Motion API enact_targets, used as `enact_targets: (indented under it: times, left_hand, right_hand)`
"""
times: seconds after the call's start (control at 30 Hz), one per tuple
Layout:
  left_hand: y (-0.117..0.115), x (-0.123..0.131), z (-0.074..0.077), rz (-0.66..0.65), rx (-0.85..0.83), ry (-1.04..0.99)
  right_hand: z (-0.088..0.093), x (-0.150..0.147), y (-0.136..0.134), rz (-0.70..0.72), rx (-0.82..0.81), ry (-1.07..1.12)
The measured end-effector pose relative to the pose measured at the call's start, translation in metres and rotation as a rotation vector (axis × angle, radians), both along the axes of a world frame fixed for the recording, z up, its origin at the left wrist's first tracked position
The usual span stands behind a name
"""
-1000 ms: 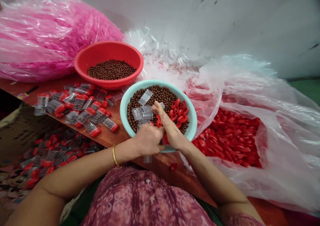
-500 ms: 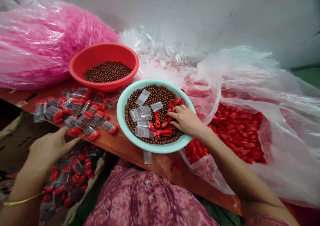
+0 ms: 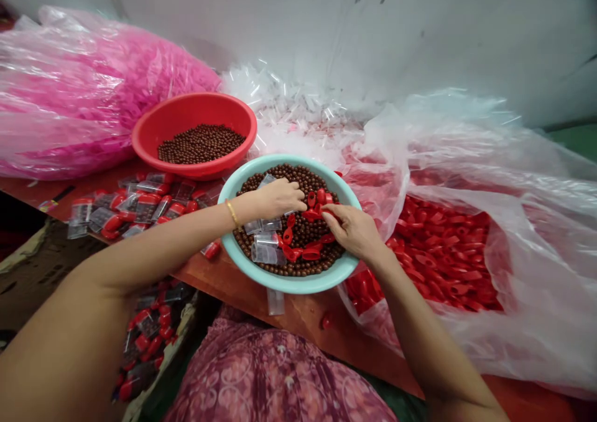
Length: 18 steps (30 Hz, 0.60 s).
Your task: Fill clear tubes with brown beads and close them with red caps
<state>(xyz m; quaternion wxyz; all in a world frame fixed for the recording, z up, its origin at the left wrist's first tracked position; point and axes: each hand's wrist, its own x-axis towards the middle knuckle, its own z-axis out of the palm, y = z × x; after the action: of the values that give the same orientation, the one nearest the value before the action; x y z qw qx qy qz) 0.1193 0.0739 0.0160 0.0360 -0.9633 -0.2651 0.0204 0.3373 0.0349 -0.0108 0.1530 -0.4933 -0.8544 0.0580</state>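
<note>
Brown beads [image 3: 298, 174] fill much of a pale blue basin [image 3: 228, 248], with red plastic caps [image 3: 311, 253] and clear plastic tubes [image 3: 268, 254] lying on top. My left hand [image 3: 280, 198] is over the middle of the basin, fingers curled beside the caps; what they hold is hidden. At the basin's right side, my right hand [image 3: 352, 226] has thumb and fingers pinched at a red cap [image 3: 313, 213]. Left of the basin lie bead-filled tubes with red caps [image 3: 147, 207], partly covered by my left arm.
Behind stands a red basin [image 3: 144, 139] of beads, next to a pink-filled plastic bag [image 3: 102, 86]. A heap of clear tubes [image 3: 303, 105] lies against the wall. At right, an open plastic bag [image 3: 536, 273] holds red caps. More filled tubes [image 3: 147, 341] sit in a box below the table edge.
My left hand has moved from the filled tubes at the left to over the pale blue basin. My right hand stays at the red caps, its fingers now pinched together.
</note>
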Motion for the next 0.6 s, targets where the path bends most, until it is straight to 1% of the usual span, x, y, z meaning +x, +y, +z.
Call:
enact_targets:
  times: [0.03, 0.1, 0.17, 0.2, 0.27, 0.33, 0.4, 0.43, 0.47, 0.5, 0.6]
  left_hand:
    - [0.011, 0.005, -0.006, -0.054, -0.018, 0.034]
    - [0.023, 0.008, -0.015, -0.105, -0.041, 0.104]
    - [0.023, 0.007, -0.018, -0.083, -0.061, 0.169]
    - [0.021, 0.005, -0.017, -0.042, -0.077, 0.188]
    - [0.013, 0.000, -0.012, 0.104, -0.140, 0.191]
    - [0.008, -0.003, -0.004, 0.327, -0.251, 0.180]
    - [0.008, -0.002, 0.003, 0.569, -0.428, 0.186]
    - [0.011, 0.000, 0.004, 0.662, -0.520, 0.195]
    - [0.014, 0.004, 0.004, 0.727, -0.601, 0.204]
    - [0.019, 0.009, 0.002, 0.766, -0.663, 0.207]
    - [0.034, 0.029, -0.010, 0.814, -0.733, 0.187]
  right_hand:
    - [-0.002, 0.001, 0.000, -0.032, 0.007, 0.082]
    - [-0.005, 0.003, -0.001, -0.093, 0.017, 0.218]
    - [-0.007, 0.004, -0.001, -0.122, 0.010, 0.331]
    - [-0.008, 0.005, -0.001, -0.123, 0.001, 0.380]
    - [-0.008, 0.005, -0.001, -0.116, -0.012, 0.461]
    - [-0.007, 0.006, 0.000, -0.113, -0.003, 0.519]
    - [-0.006, 0.007, 0.000, -0.114, 0.005, 0.567]
    - [-0.006, 0.007, 0.000, -0.118, -0.008, 0.589]
    - [-0.006, 0.007, -0.001, -0.129, -0.036, 0.606]
    - [-0.007, 0.007, -0.001, -0.147, -0.075, 0.616]
    - [-0.008, 0.007, -0.003, -0.235, -0.160, 0.644]
